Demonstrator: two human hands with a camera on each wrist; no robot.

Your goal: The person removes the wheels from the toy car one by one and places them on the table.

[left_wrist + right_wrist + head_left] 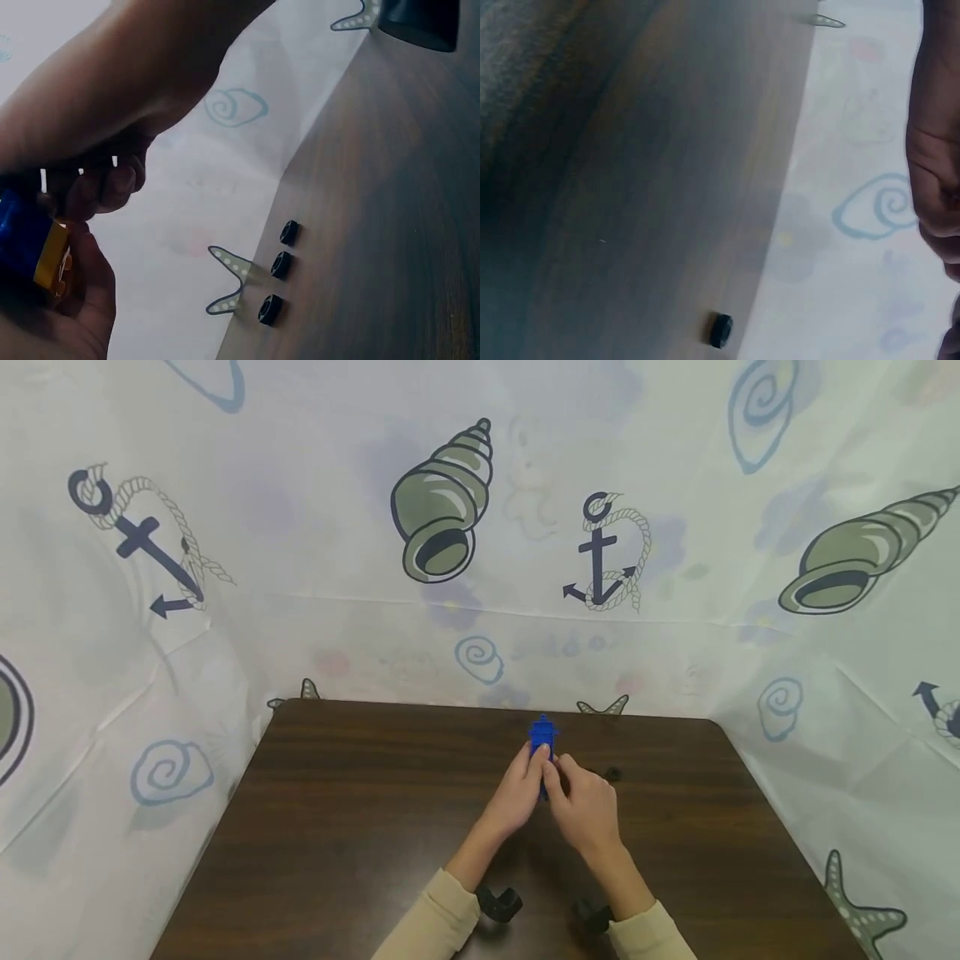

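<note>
A blue plastic toy piece (542, 735), narrow with a small tip at its far end, is held over the table between both hands. My left hand (514, 795) grips it from the left, thumb along its top. Against its near right side, my right hand (587, 808) has curled fingers and a thumb on it. The left wrist view shows a yellow part (52, 259) with small knobs on the blue piece, between the left fingers (96, 289) and the curled right hand (112, 184). The fingers hide much of the piece.
Three small black wheels (280, 265) stand in a row near the far edge of the dark wooden table (337, 827); a black wheel (721, 331) also shows in the right wrist view. A white printed cloth (337, 635) hangs around the table. Black wrist mounts (501, 904) sit below both wrists.
</note>
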